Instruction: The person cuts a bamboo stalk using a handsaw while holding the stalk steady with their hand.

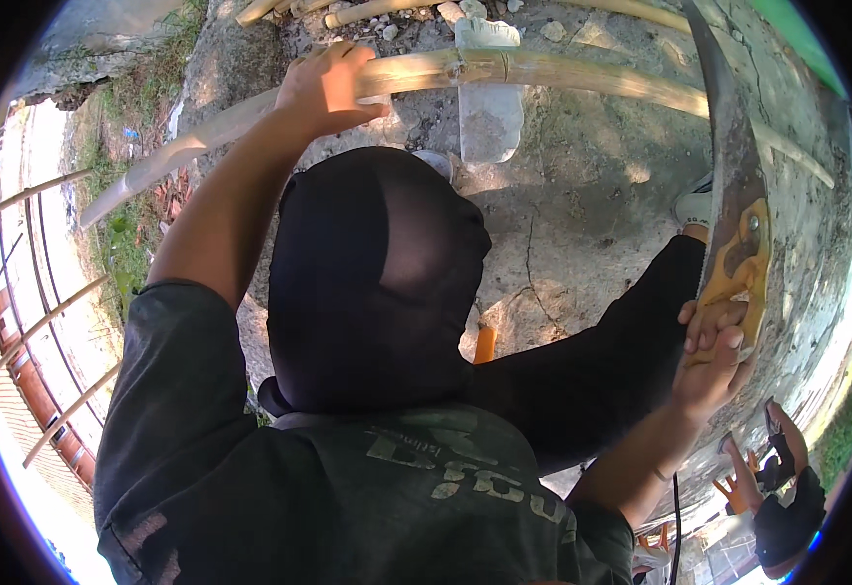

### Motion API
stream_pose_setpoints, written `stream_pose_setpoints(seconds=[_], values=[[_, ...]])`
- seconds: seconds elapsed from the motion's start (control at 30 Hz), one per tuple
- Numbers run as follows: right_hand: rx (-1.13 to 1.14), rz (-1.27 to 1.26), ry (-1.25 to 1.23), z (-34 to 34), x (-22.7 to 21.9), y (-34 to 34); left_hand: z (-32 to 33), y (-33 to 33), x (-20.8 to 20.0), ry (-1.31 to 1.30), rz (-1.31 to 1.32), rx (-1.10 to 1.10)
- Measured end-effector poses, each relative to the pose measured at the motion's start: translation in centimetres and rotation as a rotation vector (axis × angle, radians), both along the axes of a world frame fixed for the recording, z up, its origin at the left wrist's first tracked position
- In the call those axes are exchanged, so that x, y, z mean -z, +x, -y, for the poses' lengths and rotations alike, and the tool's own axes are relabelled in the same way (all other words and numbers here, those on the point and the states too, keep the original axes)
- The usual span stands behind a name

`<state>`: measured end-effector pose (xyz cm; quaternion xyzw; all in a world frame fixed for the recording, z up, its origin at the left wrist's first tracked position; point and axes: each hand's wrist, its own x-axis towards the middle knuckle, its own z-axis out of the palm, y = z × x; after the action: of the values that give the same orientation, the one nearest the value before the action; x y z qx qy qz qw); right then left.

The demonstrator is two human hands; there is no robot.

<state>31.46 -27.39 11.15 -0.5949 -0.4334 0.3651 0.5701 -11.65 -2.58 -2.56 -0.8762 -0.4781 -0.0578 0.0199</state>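
A long bamboo pole (421, 73) stretches across the upper part of the head view, lying over a pale, whitish block (490, 132) on the ground. My left hand (326, 90) grips the pole left of the block, with its fingers over the top and its thumb along the near side. At the right, my right hand (716, 341) is closed round the yellow-brown handle of a handsaw (738, 200). The saw's long blade points up and away, crossing in front of the pole's right part. Whether blade and pole touch, I cannot tell.
More bamboo poles (382, 12) and small stones (553, 31) lie at the far edge. My dark-trousered leg extends right to a light shoe (694, 208). An orange object (485, 344) shows near my knee. Another person (787, 517) is at the lower right; thin poles (45, 317) stand left.
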Motion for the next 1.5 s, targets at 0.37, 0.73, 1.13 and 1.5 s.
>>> stream_pose_setpoints(seconds=[0.37,0.73,1.13,1.5], values=[[-0.290,-0.372,-0.059,-0.2,4.1,-8.4,-2.4,2.9,-1.7,-0.482,-0.197,-0.247],[-0.308,-0.497,-0.095,0.8,3.6,-8.4,-2.7,1.8,-0.5,-0.468,-0.060,-0.224],[-0.330,-0.472,-0.183,1.1,3.6,-7.7,-2.9,2.4,-0.5,-0.505,-0.067,-0.240],[-0.286,-0.570,-0.164,0.2,2.7,-6.2,-3.4,7.2,0.7,-0.331,-0.179,-0.100]])
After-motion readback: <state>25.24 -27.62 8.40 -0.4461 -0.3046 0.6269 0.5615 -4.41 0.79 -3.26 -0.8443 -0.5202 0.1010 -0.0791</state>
